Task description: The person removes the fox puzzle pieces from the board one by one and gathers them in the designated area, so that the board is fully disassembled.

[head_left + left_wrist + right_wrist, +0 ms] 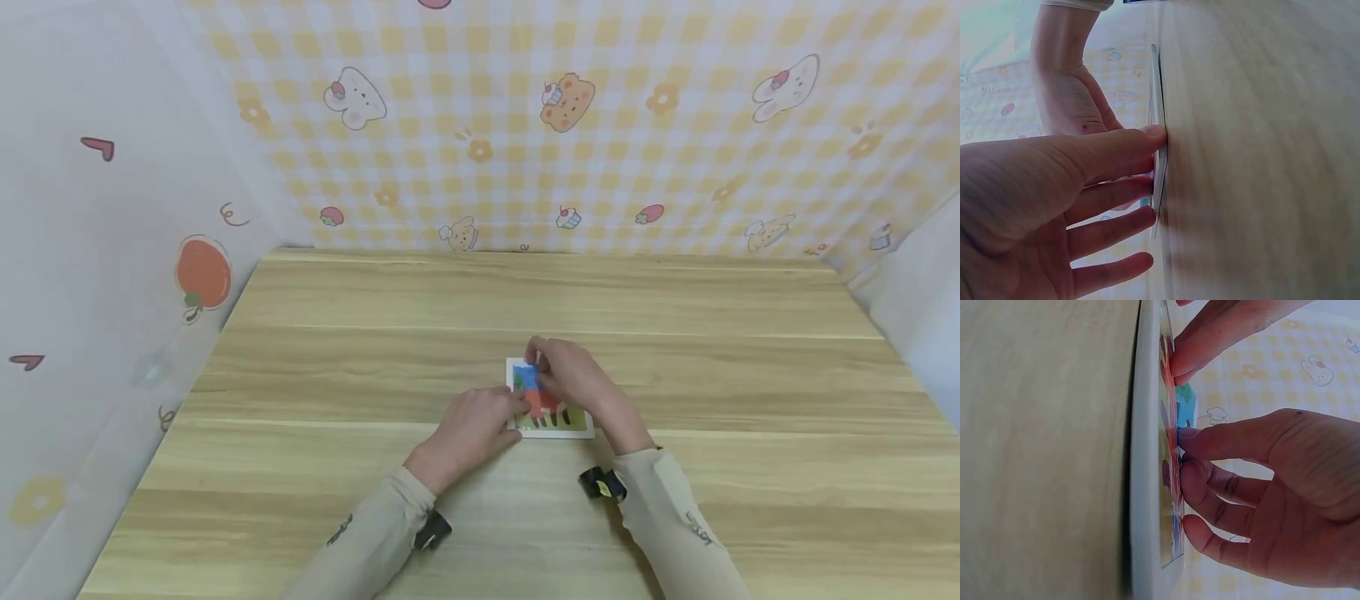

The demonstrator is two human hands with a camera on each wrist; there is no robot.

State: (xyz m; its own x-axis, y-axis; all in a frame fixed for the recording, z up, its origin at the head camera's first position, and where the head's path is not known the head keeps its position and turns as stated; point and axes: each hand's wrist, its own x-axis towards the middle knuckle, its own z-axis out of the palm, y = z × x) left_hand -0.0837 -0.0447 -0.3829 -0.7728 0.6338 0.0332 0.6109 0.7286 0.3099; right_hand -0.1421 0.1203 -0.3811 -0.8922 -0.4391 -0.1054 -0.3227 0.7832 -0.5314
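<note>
A small flat picture board [555,432] with a white border lies on the table, showing a red animal shape with dark legs against blue and green. My left hand [471,425] rests at its left side, thumb at the near left corner and fingertips on the picture; in the left wrist view the fingers [1113,224] are fairly straight. My right hand [573,377] is over the upper part, covering the upper right corner. Its thumb and fingertips pinch at a blue-and-green puzzle piece [1186,403], which stands up from the board's surface in the right wrist view.
The wood-grain table [375,350] spreads out around the board. Behind it stands a yellow checked backdrop [480,125] with cartoon prints, and a white printed wall [90,250] rises at the left. Black wrist devices [602,483] sit below both sleeves.
</note>
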